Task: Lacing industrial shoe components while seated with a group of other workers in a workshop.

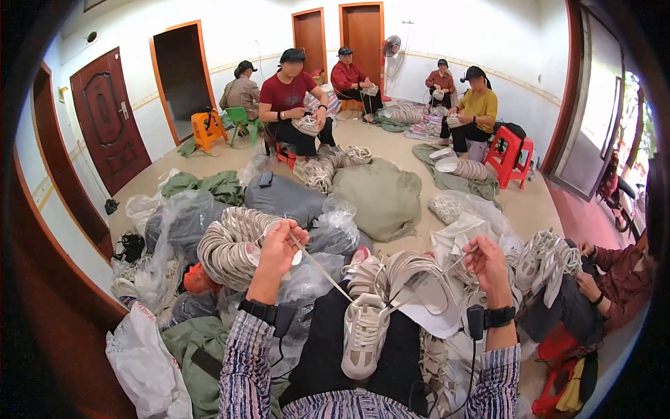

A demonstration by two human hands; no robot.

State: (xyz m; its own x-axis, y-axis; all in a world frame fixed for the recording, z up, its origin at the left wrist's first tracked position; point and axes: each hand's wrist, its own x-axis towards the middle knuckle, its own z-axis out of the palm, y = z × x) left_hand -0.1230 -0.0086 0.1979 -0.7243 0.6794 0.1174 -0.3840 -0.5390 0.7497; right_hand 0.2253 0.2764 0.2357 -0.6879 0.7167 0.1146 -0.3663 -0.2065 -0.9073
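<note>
A beige and white sneaker upper (364, 339) rests on my lap between my thighs, its toe toward me, with laces crossed through its eyelets. My left hand (278, 250) is closed in a pinch on one end of the shoelace (322, 269), which runs taut down to the top of the upper. Raised at about the same height on the other side, my right hand (487, 264) is pinched on the lace's other end; that stretch blends into the pale pieces behind it. Both wrists carry dark straps with small boxes.
A curved stack of nested shoe uppers (234, 248) lies left, on plastic-wrapped bundles (296, 297). More stacked uppers (419, 272) sit beyond my knees. A white sack (148, 366) and green cloth (202, 363) lie lower left. Several people sit around; one (614, 286) is close at right.
</note>
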